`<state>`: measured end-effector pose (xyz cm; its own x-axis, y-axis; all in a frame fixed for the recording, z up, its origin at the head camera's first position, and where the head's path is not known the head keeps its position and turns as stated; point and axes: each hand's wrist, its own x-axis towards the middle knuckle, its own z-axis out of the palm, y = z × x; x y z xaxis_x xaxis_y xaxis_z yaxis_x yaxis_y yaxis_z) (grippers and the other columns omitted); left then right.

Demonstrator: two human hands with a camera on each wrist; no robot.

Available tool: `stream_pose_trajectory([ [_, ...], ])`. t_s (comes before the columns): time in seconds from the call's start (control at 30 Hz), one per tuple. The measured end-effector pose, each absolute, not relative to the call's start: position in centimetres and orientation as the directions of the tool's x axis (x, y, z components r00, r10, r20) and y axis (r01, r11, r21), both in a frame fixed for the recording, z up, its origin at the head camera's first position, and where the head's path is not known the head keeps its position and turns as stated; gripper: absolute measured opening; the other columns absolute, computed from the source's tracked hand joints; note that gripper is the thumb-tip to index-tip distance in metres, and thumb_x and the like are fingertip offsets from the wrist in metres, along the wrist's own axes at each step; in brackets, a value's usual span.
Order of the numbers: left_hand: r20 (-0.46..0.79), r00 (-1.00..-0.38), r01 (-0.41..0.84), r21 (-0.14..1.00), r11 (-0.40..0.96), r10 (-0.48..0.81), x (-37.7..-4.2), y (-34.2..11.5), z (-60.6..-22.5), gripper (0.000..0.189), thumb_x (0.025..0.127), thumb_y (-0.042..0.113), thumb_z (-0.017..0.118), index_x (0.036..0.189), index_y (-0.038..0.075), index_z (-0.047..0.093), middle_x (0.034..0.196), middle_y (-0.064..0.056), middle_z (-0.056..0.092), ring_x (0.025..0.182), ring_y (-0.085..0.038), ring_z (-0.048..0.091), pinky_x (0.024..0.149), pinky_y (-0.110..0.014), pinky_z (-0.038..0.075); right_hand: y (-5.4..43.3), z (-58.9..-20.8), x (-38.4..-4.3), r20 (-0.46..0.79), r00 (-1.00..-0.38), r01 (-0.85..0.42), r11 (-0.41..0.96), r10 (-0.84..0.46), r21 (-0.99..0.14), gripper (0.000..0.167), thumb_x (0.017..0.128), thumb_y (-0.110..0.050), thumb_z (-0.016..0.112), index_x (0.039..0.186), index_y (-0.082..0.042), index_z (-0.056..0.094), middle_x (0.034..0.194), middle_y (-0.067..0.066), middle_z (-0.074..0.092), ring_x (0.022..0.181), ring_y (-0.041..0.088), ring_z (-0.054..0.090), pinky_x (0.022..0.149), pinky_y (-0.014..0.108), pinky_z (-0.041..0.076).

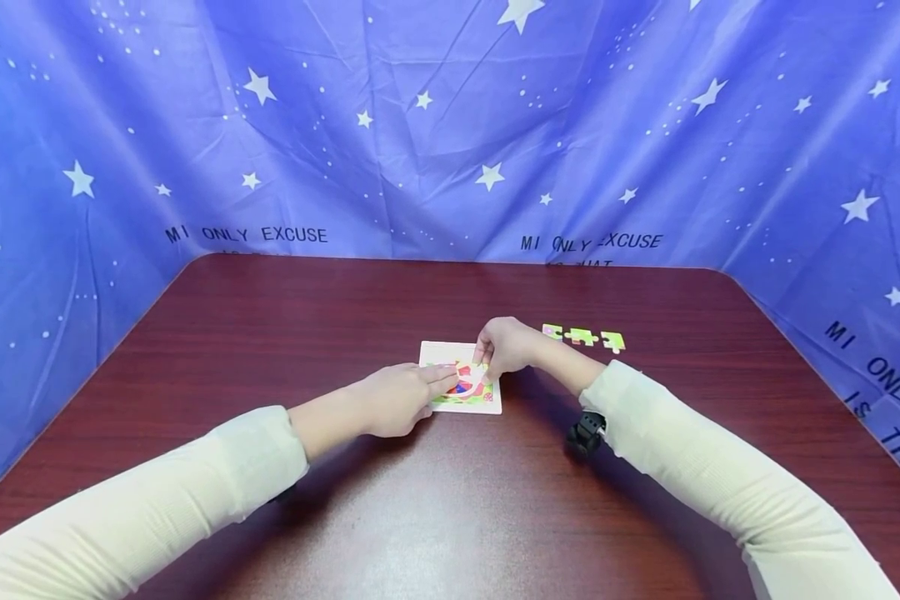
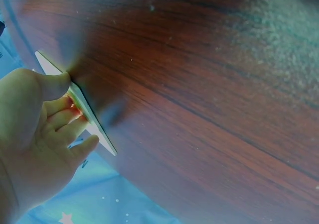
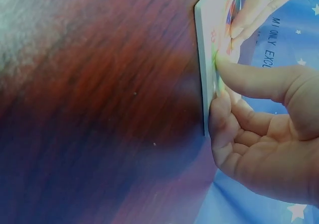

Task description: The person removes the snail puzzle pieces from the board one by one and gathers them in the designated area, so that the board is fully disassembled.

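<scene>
A jigsaw puzzle board (image 1: pixel 450 408) with a pale frame and a colourful picture lies flat on the table. My left hand (image 1: pixel 399 402) rests on its left part, fingers fairly straight over the picture. In the left wrist view the thumb of that hand (image 2: pixel 37 119) touches the board's near edge. At the board's right side, my right hand (image 1: pixel 508 346) pinches a small puzzle piece (image 3: pixel 220 83) between thumb and curled fingers, over the board. The fingers hide most of that piece and part of the picture.
Several loose yellow-green puzzle pieces (image 1: pixel 582 337) lie in a row on the dark red wooden table (image 1: pixel 330 308), to the right of the board, beyond the right forearm. A blue star-patterned curtain (image 1: pixel 450 142) hangs behind and at the sides of the table.
</scene>
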<state>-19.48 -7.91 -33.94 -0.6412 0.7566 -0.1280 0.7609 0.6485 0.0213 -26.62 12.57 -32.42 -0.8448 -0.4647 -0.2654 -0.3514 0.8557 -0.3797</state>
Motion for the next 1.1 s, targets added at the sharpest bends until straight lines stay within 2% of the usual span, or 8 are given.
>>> stream_pose_trajectory([
  [0.37, -0.094, -0.626, 0.775, 0.033, 0.631, 0.774, -19.6, -8.12, -34.15, 0.055, 0.093, 0.014, 0.059, 0.145, 0.007, 0.043, 0.153, -0.007, 0.042, 0.142, -0.02, 0.04, 0.115, -0.038, 0.037, 12.83, -32.55, -26.58, -0.255, -0.837, -0.353, 0.834, -0.484, -0.425, 0.021, 0.067, -0.004, 0.083, 0.084, -0.004, 0.072, 0.074, 0.0, 0.063, 0.071, 0.007, 0.054, 0.065, 0.015, 0.043],
  [0.57, -0.087, -0.626, 0.773, 0.059, 0.632, 0.775, -19.52, -8.37, -34.42, 0.054, 0.094, 0.014, 0.058, 0.145, 0.007, 0.042, 0.153, -0.007, 0.041, 0.143, -0.021, 0.039, 0.115, -0.039, 0.036, 13.09, -32.73, -26.33, -0.245, -0.845, -0.318, 0.815, -0.475, -0.484, 0.022, 0.067, -0.002, 0.083, 0.085, -0.004, 0.072, 0.073, -0.001, 0.062, 0.069, 0.007, 0.052, 0.064, 0.015, 0.043],
  [0.8, -0.069, -0.618, 0.781, 0.06, 0.622, 0.783, -19.65, -8.4, -34.61, 0.054, 0.094, 0.014, 0.058, 0.145, 0.007, 0.043, 0.152, -0.008, 0.042, 0.142, -0.021, 0.04, 0.115, -0.039, 0.037, 13.25, -33.01, -26.36, -0.215, -0.863, -0.309, 0.816, -0.456, -0.489, 0.023, 0.065, -0.002, 0.084, 0.084, -0.005, 0.073, 0.072, -0.003, 0.062, 0.07, 0.006, 0.053, 0.066, 0.015, 0.043],
  [1.1, -0.088, -0.625, 0.775, 0.05, 0.63, 0.776, -19.76, -8.01, -34.13, 0.054, 0.092, 0.014, 0.06, 0.144, 0.008, 0.044, 0.151, -0.007, 0.044, 0.14, -0.02, 0.042, 0.115, -0.038, 0.037, 13.16, -32.7, -26.31, -0.255, -0.895, -0.189, 0.829, -0.366, -0.527, 0.022, 0.063, -0.002, 0.083, 0.084, -0.006, 0.076, 0.07, -0.004, 0.065, 0.068, 0.006, 0.052, 0.062, 0.016, 0.043],
])
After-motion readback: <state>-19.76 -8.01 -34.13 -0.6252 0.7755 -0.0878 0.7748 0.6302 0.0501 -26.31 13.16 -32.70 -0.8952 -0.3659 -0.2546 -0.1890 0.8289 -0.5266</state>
